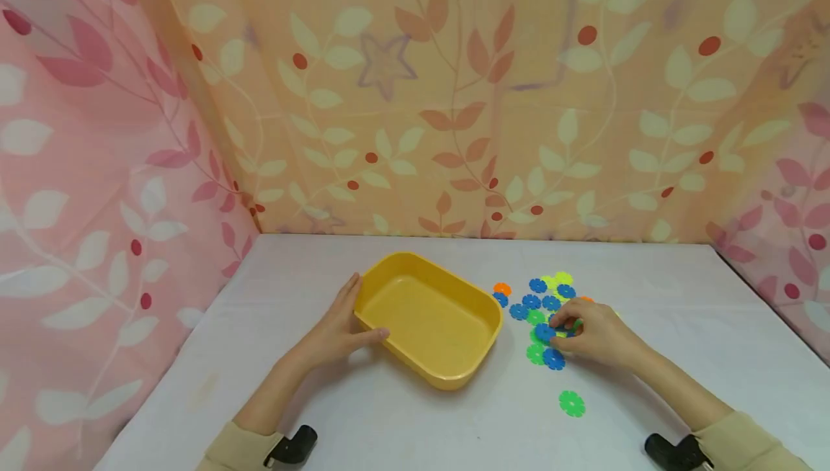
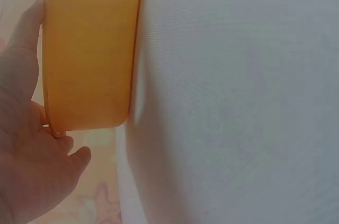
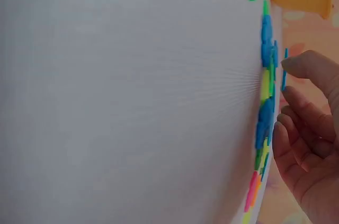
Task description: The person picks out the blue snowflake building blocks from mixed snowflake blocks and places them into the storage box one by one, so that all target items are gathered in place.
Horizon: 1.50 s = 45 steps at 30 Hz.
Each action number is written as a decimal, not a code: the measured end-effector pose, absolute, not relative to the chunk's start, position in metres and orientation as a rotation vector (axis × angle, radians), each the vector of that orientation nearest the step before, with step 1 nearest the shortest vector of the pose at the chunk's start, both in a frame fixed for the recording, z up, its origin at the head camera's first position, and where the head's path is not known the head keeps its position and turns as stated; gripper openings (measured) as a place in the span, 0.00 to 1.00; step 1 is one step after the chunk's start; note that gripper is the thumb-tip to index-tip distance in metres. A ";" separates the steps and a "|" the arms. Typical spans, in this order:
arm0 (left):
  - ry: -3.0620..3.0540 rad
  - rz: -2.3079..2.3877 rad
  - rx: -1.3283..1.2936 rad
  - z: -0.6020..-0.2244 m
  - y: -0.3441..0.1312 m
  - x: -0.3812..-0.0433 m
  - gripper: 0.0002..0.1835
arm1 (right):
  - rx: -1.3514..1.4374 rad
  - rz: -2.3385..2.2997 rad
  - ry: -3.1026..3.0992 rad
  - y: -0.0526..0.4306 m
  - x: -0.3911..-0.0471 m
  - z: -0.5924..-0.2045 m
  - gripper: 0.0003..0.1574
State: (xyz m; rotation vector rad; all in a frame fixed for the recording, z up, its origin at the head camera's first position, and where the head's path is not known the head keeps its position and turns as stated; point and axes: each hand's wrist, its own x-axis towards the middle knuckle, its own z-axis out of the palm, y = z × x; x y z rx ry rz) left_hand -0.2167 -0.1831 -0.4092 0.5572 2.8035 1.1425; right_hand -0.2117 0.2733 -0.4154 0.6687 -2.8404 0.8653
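Note:
A yellow plastic basin (image 1: 428, 312) sits on the white tabletop, turned at an angle. My left hand (image 1: 340, 327) holds its left corner, the thumb along the near rim and the fingers at the far side. In the left wrist view, the basin's side wall (image 2: 92, 49) stands beside that palm. My right hand (image 1: 599, 330) is over a pile of flat, notched snowflake discs. Between its thumb and index finger it pinches a blue snowflake disc (image 3: 285, 78), seen edge-on in the right wrist view just above the pile. The other fingers are curled.
Blue, green, yellow and orange discs lie right of the basin, such as a blue disc (image 1: 554, 359) and an orange disc (image 1: 502, 289). A green disc (image 1: 572, 404) lies apart, nearer the front. Patterned cloth (image 1: 454, 96) hangs behind the table and on both sides.

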 end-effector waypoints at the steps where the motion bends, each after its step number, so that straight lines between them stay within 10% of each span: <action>1: 2.805 1.139 0.561 -0.409 -0.183 -0.217 0.62 | 0.647 0.886 -2.839 0.272 -0.212 -0.414 0.14; 23: 2.806 1.157 0.560 -0.417 -0.187 -0.219 0.61 | 0.957 1.485 -2.694 0.093 -0.289 -0.321 0.16; 45: 2.775 1.189 0.546 -0.413 -0.183 -0.214 0.61 | 1.491 1.106 -2.982 0.019 -0.335 -0.388 0.14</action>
